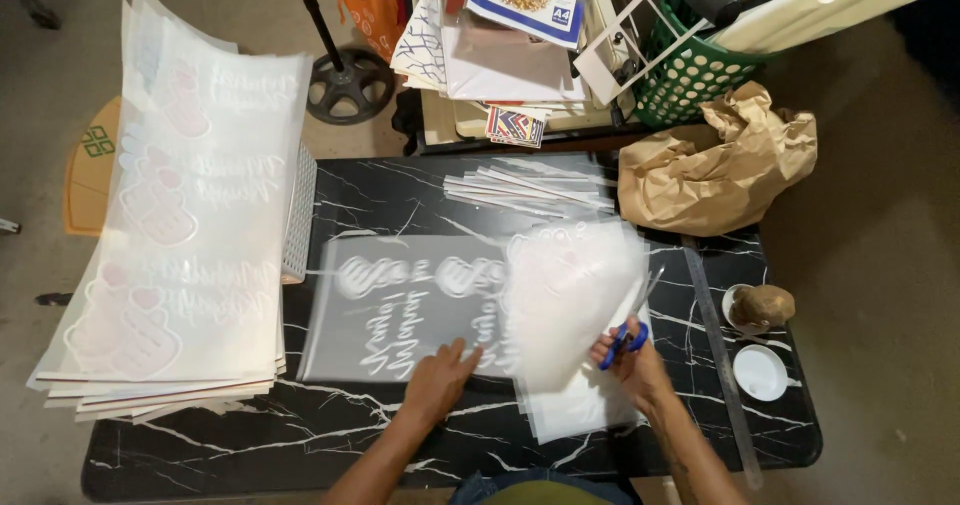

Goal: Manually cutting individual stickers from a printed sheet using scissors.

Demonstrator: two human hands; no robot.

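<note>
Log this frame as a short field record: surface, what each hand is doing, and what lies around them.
surface: black marble-patterned table
left hand: flat on a translucent printed film sheet
right hand: grips blue-handled scissors, beside a blurred loose translucent sheet
left of table: tall stack of printed film sheets
far edge: pile of cut white strips
right side: crumpled brown paper bag, long clear ruler, small round white lid
</note>
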